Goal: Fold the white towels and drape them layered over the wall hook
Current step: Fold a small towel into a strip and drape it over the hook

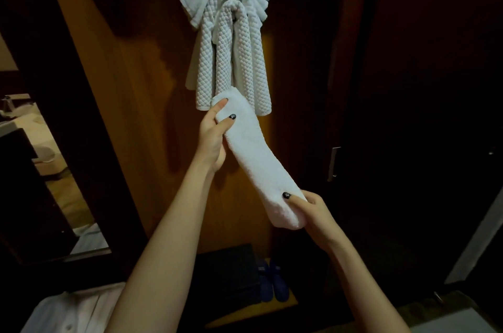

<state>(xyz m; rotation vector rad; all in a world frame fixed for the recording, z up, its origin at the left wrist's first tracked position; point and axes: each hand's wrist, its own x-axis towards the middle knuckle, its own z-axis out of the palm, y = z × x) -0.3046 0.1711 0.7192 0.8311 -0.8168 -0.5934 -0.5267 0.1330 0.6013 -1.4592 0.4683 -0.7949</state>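
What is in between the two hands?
In the head view, a folded white towel stretches between them: the left hand pinches its upper end, the right hand grips its lower end.

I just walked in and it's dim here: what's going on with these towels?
A person holds a folded white towel stretched between both hands: the left hand pinches its upper end, the right hand grips its lower end. Its upper end reaches the bottom of the waffle-textured towels already draped on the wooden wall. This one is not yet hung.

Folded white towel (258, 161) slants below draped waffle towels (231, 44).
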